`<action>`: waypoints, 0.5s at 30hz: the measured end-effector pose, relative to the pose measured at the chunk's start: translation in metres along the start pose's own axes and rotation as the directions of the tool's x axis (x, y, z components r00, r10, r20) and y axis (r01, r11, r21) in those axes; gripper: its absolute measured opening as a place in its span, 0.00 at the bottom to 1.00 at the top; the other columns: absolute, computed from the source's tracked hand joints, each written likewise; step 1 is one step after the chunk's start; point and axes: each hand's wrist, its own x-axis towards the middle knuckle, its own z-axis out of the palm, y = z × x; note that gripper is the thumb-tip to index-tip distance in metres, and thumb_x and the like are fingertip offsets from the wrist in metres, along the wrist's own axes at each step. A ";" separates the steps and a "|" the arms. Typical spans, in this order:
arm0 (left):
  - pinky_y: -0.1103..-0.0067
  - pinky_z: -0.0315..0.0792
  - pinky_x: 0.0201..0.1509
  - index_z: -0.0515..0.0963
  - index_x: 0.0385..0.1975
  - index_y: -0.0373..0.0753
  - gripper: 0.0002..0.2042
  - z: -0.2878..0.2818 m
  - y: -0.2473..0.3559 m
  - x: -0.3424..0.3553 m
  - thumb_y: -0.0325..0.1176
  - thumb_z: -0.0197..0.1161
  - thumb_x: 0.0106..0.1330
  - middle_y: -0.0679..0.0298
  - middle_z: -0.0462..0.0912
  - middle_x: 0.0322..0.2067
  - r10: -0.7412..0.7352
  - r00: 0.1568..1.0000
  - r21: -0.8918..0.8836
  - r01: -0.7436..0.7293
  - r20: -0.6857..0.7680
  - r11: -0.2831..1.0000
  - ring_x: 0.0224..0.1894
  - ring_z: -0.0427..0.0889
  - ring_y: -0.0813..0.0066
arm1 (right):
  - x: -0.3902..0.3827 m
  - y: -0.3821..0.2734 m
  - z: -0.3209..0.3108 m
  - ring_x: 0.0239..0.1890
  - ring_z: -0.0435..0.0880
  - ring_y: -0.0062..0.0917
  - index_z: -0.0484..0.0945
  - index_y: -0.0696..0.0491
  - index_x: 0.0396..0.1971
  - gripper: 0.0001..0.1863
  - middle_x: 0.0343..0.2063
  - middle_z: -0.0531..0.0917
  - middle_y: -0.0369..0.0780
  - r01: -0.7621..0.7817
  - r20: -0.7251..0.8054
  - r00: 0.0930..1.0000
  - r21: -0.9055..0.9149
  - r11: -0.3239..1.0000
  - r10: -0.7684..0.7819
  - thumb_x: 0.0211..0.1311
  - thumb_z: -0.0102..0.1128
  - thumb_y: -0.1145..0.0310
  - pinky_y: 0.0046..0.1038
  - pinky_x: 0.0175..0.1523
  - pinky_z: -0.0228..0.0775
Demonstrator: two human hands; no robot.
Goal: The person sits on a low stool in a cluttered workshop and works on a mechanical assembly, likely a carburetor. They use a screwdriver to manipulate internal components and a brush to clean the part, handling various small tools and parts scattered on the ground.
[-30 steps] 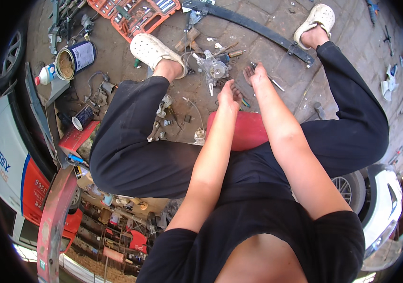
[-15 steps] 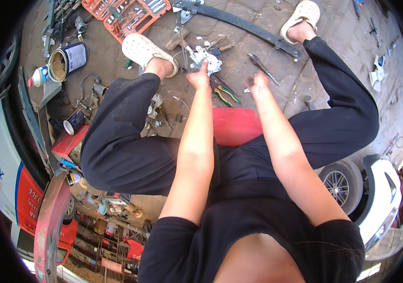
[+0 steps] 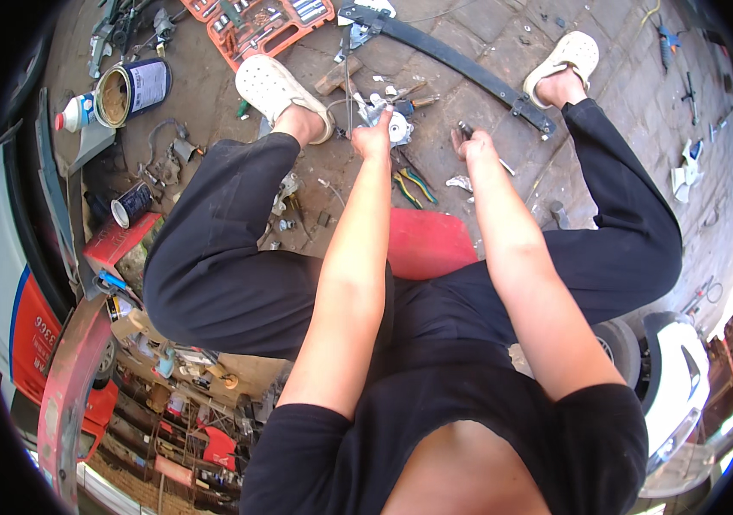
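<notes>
My left hand [image 3: 372, 140] is closed on a silver metal mechanism [image 3: 397, 128] with a round housing and cables, lying between my feet. My right hand [image 3: 475, 144], to the right of it, has its fingers closed on a dark-handled tool [image 3: 466, 130], with a light shaft showing beyond the hand. Pliers with green and yellow grips [image 3: 414, 184] lie on the paving below the mechanism, beside a small crumpled white piece [image 3: 459, 183]. A red pad [image 3: 427, 240] sits between my thighs.
An orange socket case [image 3: 242, 26] and a long black metal bar [image 3: 452, 67] lie beyond my feet. At left are cans [image 3: 135, 90], a bottle [image 3: 75, 112] and loose parts. Vehicle panels line both sides; a white fan-like part [image 3: 687, 172] lies at right.
My left hand has moved forward and left onto the mechanism. My right hand, blurred and below the tool half a second ago, is now on it. The view has shifted slightly.
</notes>
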 end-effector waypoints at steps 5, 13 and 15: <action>0.70 0.65 0.58 0.66 0.47 0.17 0.42 -0.007 0.001 0.013 0.45 0.76 0.38 0.40 0.66 0.53 0.018 0.999 0.095 -0.014 -0.037 0.995 0.56 0.67 0.54 | -0.069 0.077 -0.036 0.25 0.78 0.35 0.67 0.57 0.40 0.13 0.25 0.76 0.43 0.326 0.060 0.945 -0.177 0.929 -0.321 0.65 0.42 0.63 0.41 0.33 0.80; 0.68 0.59 0.62 0.65 0.52 0.27 0.41 0.000 -0.005 0.018 0.44 0.75 0.40 0.39 0.65 0.53 0.090 0.996 0.124 -0.089 -0.007 0.988 0.59 0.61 0.51 | -0.207 0.103 -0.086 0.13 0.64 0.16 0.64 0.54 0.44 0.15 0.18 0.70 0.34 0.644 0.315 0.757 -0.505 0.575 -0.572 0.64 0.48 0.60 0.19 0.15 0.52; 0.67 0.55 0.65 0.64 0.54 0.28 0.41 0.004 -0.014 0.021 0.43 0.75 0.40 0.41 0.66 0.54 0.133 0.991 0.136 -0.129 -0.021 0.982 0.60 0.61 0.48 | -0.207 0.093 -0.094 0.12 0.62 0.14 0.66 0.54 0.46 0.18 0.17 0.69 0.32 0.764 0.589 0.642 -0.540 0.353 -0.490 0.63 0.52 0.59 0.18 0.15 0.51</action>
